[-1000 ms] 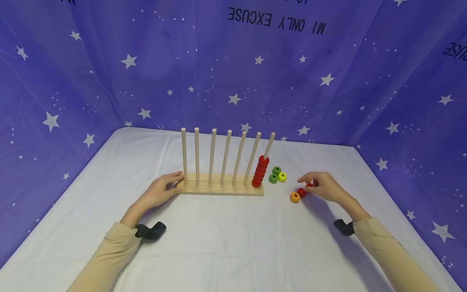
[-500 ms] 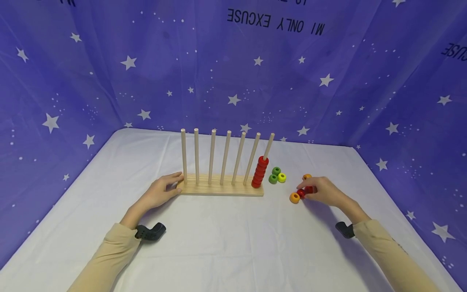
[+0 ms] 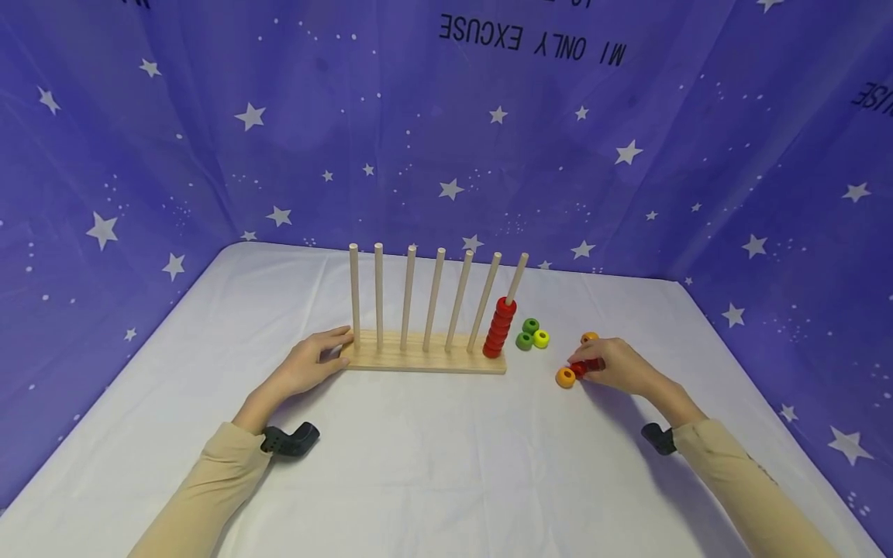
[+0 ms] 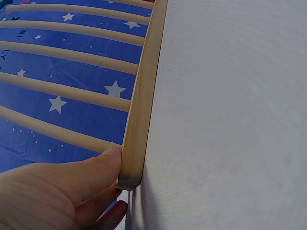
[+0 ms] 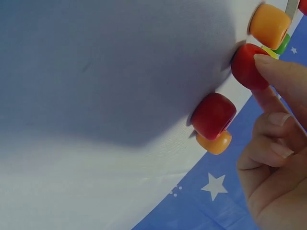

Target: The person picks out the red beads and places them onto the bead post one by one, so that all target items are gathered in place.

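A wooden rack (image 3: pixel 425 353) with seven upright pegs stands mid-table. Its rightmost peg carries a stack of red beads (image 3: pixel 499 328). My left hand (image 3: pixel 339 349) holds the rack's left end, thumb on the base (image 4: pixel 136 120) and a finger under the corner. To the right of the rack my right hand (image 3: pixel 577 363) pinches a red bead (image 5: pixel 247 67) that lies on the cloth. A second red bead (image 5: pixel 213 115) sits beside it, against an orange bead (image 5: pixel 213 143). Another orange bead (image 3: pixel 565 377) lies just left of the fingers.
Two green beads (image 3: pixel 527 333) and a yellow bead (image 3: pixel 540 339) lie between the rack and my right hand. An orange bead (image 3: pixel 589 338) sits behind the fingers. A white cloth (image 3: pixel 446 465) covers the table. Purple star-print fabric (image 3: pixel 446 155) hangs behind and at both sides.
My right hand has dropped from hovering over the loose beads and its fingers have closed on a red bead. The left hand and the rack have not moved.
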`<state>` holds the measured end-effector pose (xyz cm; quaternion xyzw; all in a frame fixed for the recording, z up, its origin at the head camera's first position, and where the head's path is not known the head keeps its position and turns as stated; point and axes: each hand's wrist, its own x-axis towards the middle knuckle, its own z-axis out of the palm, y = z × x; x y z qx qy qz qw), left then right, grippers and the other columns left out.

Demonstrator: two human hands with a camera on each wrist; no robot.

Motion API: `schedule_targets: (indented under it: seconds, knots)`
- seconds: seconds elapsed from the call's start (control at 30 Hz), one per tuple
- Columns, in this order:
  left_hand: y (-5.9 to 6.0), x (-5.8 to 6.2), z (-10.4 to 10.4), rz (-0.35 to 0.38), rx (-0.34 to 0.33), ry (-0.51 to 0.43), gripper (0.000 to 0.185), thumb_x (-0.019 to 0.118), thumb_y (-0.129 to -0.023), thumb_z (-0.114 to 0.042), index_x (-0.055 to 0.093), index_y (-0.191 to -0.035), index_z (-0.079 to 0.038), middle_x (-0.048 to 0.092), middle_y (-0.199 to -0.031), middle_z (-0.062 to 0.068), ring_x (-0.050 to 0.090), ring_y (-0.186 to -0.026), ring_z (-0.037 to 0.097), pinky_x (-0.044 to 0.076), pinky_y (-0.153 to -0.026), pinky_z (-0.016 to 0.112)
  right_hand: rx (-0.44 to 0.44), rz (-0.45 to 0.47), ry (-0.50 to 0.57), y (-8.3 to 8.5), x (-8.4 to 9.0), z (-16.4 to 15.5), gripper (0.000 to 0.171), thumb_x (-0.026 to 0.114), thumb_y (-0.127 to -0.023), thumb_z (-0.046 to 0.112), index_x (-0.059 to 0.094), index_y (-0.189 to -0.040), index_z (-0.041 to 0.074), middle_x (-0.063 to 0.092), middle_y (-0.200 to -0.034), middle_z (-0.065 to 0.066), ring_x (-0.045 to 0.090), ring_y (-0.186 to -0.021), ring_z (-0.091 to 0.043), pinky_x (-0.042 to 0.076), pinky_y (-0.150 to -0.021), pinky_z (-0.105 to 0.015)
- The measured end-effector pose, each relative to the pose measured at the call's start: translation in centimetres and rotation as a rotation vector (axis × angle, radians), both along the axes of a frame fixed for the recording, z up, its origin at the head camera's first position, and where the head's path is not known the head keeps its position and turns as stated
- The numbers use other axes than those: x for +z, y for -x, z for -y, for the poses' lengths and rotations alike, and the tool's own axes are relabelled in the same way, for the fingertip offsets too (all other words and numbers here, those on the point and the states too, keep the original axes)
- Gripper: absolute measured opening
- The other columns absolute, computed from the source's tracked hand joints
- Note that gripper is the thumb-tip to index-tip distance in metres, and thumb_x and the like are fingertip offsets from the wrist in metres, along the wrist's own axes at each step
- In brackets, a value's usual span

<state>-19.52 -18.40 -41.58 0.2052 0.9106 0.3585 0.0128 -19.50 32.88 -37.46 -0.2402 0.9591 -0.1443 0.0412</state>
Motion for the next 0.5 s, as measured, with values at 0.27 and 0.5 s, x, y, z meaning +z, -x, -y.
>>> schedule_targets:
  seconds: [0.27,0.5]
  knots:
    - [0.02,0.12,0.02,-0.001,0.0,0.006,0.048,0.055,-0.09,-0.012,0.044,-0.134,0.004,0.038,-0.144,0.023,0.033,-0.133,0.044,0.029,-0.109,0.057,-0.035,0.018,-0.01,-0.09,0.15,-0.03,0.029,0.073,-0.076,0.011,0.071,-0.104,0.008,0.072,-0.101,-0.007,0.062,-0.09,-0.02,0.053,-0.079,-0.04]
    - [-0.05,0.05,0.04,0.008,-0.001,0.002,0.048,0.055,-0.09,-0.012,0.043,-0.134,0.004,0.037,-0.145,0.022,0.032,-0.134,0.044,0.028,-0.11,0.057,-0.05,-0.013,-0.049,-0.06,0.19,0.18,0.028,0.075,-0.074,0.013,0.071,-0.102,0.007,0.072,-0.096,-0.006,0.061,-0.085,-0.017,0.054,-0.077,-0.038]
